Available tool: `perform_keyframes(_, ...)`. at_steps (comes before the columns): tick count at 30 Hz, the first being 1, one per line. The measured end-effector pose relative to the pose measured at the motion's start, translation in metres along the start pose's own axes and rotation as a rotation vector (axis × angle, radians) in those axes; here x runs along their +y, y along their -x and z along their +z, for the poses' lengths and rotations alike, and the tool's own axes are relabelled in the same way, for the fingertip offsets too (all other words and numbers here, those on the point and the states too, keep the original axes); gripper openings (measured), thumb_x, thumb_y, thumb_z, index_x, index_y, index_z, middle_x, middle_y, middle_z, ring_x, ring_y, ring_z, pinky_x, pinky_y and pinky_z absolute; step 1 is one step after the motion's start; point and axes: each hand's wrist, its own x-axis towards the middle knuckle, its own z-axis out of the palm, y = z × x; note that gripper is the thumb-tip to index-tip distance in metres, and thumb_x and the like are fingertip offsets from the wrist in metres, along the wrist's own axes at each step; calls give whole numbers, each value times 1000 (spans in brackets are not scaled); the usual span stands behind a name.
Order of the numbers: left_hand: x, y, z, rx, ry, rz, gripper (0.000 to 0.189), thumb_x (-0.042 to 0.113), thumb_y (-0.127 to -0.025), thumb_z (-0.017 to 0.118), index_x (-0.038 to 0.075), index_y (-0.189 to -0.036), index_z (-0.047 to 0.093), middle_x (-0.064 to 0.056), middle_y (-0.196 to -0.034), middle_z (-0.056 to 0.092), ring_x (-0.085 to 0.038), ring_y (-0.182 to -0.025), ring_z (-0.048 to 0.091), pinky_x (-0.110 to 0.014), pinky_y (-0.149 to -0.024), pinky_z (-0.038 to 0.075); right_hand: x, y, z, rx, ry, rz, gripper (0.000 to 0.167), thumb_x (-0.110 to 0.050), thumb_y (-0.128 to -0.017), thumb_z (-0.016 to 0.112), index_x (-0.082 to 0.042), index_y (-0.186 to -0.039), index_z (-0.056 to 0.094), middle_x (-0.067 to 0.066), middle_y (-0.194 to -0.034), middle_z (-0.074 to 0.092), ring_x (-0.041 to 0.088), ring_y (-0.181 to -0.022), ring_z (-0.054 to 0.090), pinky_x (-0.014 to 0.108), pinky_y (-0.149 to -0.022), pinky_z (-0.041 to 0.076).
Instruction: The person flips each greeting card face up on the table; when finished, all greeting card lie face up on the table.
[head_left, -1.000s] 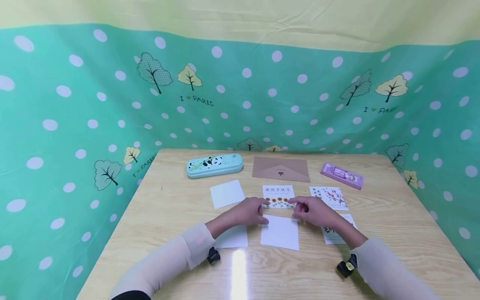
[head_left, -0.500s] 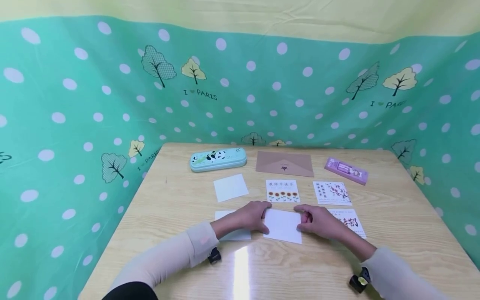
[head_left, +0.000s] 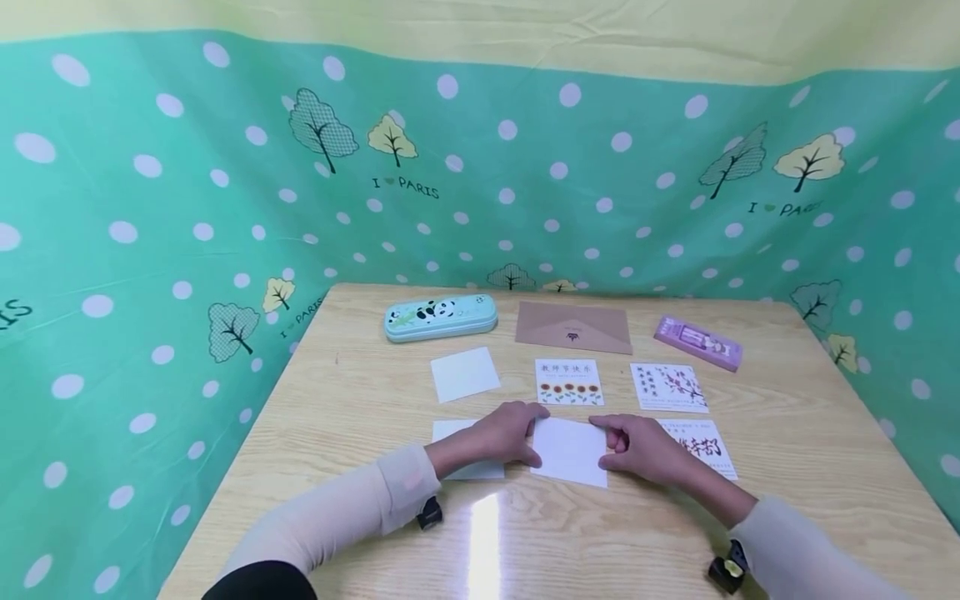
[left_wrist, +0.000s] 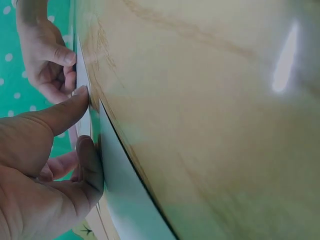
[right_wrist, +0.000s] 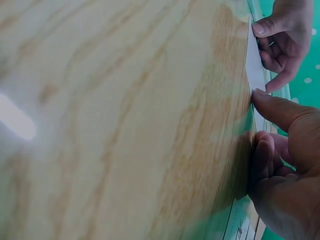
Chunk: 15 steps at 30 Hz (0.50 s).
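Note:
A blank white card (head_left: 570, 452) lies in the front row between the two hands. My left hand (head_left: 510, 435) grips its left side, thumb at the edge and index finger at the far corner. Opposite, my right hand (head_left: 637, 446) holds the right side the same way, its other fingers curled under. Both wrist views show the thumbs on the card's edge. Just behind sits a card with sunflowers (head_left: 568, 383). Another blank card (head_left: 480, 472) is partly covered by the left hand, and a card with red lettering (head_left: 701, 446) is partly behind the right.
A third blank card (head_left: 465, 373) and a blossom card (head_left: 670, 387) flank the sunflower card. Along the back of the wooden table (head_left: 360, 533) are a panda pencil case (head_left: 441, 317), a brown envelope (head_left: 573, 327) and a purple box (head_left: 698, 343). A polka-dot curtain (head_left: 480, 192) stands behind.
Both hands have come back from the sunflower card to the blank card in front of it and taken its sides. During the last half second they have hardly moved.

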Motion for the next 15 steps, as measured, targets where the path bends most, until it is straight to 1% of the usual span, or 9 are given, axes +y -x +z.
perform_keyframes(6, -4, -1, 0, 8, 30, -4, 79, 23, -73, 93, 12, -140, 54, 5, -85, 55, -7, -74, 49, -21, -67, 42, -1, -2, 1, 10, 2, 7, 65, -18, -81, 84, 0, -139, 59, -6, -82, 57, 1, -69, 48, 21, -68, 46)
perform_keyframes(9, -4, -1, 0, 16, 39, 1, 79, 22, -72, 93, 15, -139, 51, 5, -85, 56, -7, -73, 50, -21, -67, 43, -2, -3, 0, 20, -12, 36, 62, -18, -82, 84, -2, -136, 60, -5, -83, 57, 3, -70, 49, 21, -69, 46)
perform_keyframes(12, -3, -1, 0, 15, 54, 6, 78, 21, -74, 93, 18, -138, 48, 6, -84, 57, -6, -70, 51, -21, -66, 43, -4, -2, -2, 22, -42, 76, 50, -19, -82, 84, -4, -126, 64, -4, -83, 58, 5, -70, 50, 22, -68, 45)
perform_keyframes(15, -2, 1, 0, 9, 77, 13, 75, 18, -77, 90, 21, -137, 45, 8, -79, 59, -5, -65, 52, -21, -62, 43, -4, -1, -3, 19, -89, 125, 33, -20, -85, 81, -8, -112, 68, -3, -81, 58, 7, -70, 50, 22, -68, 44)
